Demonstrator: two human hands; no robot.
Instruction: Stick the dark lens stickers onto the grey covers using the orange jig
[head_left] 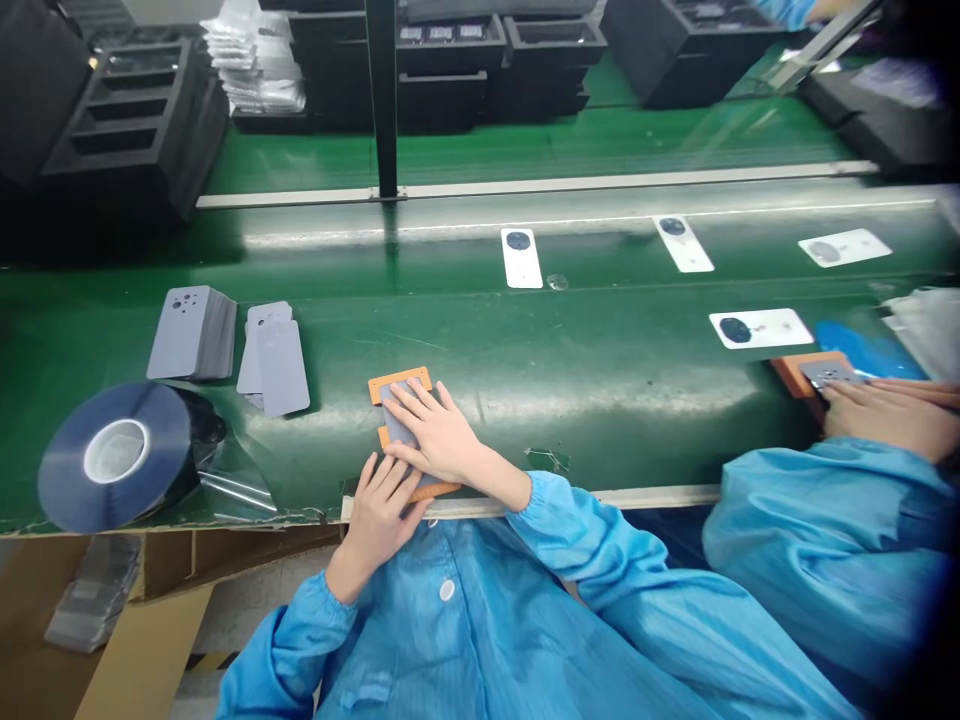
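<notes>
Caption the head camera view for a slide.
Two bare hands press on a grey panel in an orange fixture, beside stacked grey panels and a film roll.

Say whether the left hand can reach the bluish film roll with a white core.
Likely yes: only loose clear film lies between the left hand and the roll, though that hand rests on the orange fixture.

Your left hand (380, 508) and right hand (442, 437) hid much of the grey plate (398, 428) and orange jig (378, 388); the top edge cut off a black box (675, 70); the marks on your white panels (523, 268) were too small to read.
</notes>
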